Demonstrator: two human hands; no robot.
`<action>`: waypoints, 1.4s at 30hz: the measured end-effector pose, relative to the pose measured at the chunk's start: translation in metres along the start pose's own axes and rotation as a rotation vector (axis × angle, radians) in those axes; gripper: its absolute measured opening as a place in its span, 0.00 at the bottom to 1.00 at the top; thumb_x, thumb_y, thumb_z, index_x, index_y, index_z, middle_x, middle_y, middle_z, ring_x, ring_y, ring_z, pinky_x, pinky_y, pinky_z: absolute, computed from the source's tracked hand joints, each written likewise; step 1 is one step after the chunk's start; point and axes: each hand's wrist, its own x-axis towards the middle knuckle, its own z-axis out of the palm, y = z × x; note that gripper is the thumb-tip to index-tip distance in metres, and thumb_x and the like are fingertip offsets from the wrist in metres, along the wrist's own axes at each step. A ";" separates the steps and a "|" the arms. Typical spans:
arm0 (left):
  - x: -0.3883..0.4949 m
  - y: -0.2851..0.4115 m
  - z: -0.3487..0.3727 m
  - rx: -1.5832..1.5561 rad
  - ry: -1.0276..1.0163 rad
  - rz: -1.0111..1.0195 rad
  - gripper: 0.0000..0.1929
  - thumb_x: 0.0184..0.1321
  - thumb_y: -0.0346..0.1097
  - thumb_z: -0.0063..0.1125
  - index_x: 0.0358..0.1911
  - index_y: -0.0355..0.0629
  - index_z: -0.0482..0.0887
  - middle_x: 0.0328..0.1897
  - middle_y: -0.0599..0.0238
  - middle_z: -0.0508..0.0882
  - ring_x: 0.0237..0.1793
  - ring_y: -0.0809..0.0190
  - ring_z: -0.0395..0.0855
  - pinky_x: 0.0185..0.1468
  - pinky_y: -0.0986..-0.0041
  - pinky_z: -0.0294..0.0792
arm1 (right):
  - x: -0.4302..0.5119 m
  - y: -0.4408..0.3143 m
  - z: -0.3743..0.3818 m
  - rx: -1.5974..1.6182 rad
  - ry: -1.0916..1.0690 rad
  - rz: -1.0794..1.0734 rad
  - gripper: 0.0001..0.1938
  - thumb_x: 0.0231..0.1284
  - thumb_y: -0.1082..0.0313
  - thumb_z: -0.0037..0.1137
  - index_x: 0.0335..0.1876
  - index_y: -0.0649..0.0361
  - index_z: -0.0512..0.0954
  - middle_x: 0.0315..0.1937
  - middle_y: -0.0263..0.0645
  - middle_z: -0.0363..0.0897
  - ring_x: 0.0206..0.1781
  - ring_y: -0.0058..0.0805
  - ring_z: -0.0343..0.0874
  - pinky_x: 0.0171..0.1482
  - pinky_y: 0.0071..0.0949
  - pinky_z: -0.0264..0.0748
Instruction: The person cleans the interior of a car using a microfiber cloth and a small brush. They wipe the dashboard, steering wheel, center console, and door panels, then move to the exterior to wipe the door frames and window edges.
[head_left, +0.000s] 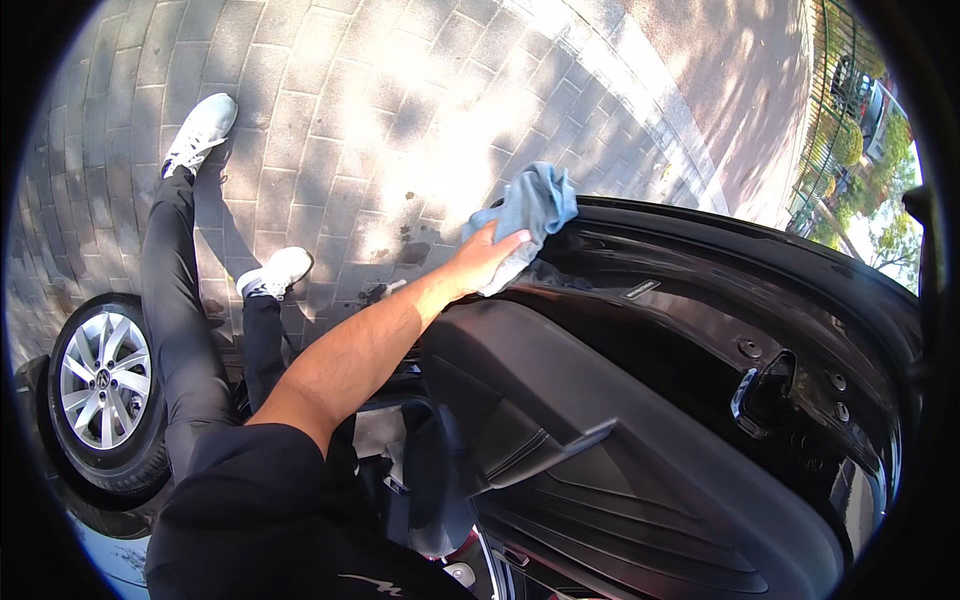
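My left hand (484, 259) grips a crumpled blue-grey cloth (544, 199), its thumb lying over the fabric. It presses the cloth against the corner of an open black car door (720, 247), where glossy painted metal borders the dark inner trim (525, 352). The cloth covers that corner. A door pull (559, 454) projects from the trim. Further right along the painted edge sits a door latch (761, 397) with a shiny metal rim. My right hand is out of view.
My white shoes (279, 271) stand on grey paving bricks (330, 90), dappled with sunlight. A car wheel (105, 379) with a silver Volkswagen rim is at the left, close to my leg. Beyond the door runs a green metal fence (814, 127) with shrubs behind it.
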 end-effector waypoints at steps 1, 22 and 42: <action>0.008 -0.060 -0.038 -0.061 0.163 -0.091 0.24 0.78 0.55 0.59 0.57 0.39 0.84 0.39 0.71 0.85 0.37 0.69 0.81 0.41 0.74 0.74 | 0.006 0.002 0.005 0.013 0.013 -0.026 0.20 0.82 0.56 0.41 0.71 0.50 0.75 0.79 0.73 0.55 0.75 0.77 0.67 0.70 0.69 0.74; -0.295 0.243 0.271 0.679 -0.111 0.633 0.34 0.74 0.59 0.58 0.68 0.33 0.73 0.65 0.43 0.77 0.68 0.39 0.72 0.73 0.49 0.61 | -0.019 -0.018 -0.030 0.243 0.167 0.147 0.17 0.66 0.68 0.51 0.57 0.52 0.85 0.70 0.68 0.73 0.70 0.66 0.77 0.70 0.56 0.75; -0.327 0.326 0.336 0.992 -0.636 1.031 0.21 0.80 0.40 0.52 0.66 0.32 0.73 0.61 0.50 0.77 0.63 0.52 0.76 0.70 0.63 0.65 | 0.014 -0.011 -0.041 0.565 0.263 0.305 0.25 0.43 0.74 0.67 0.53 0.49 0.90 0.64 0.47 0.84 0.65 0.49 0.85 0.71 0.49 0.78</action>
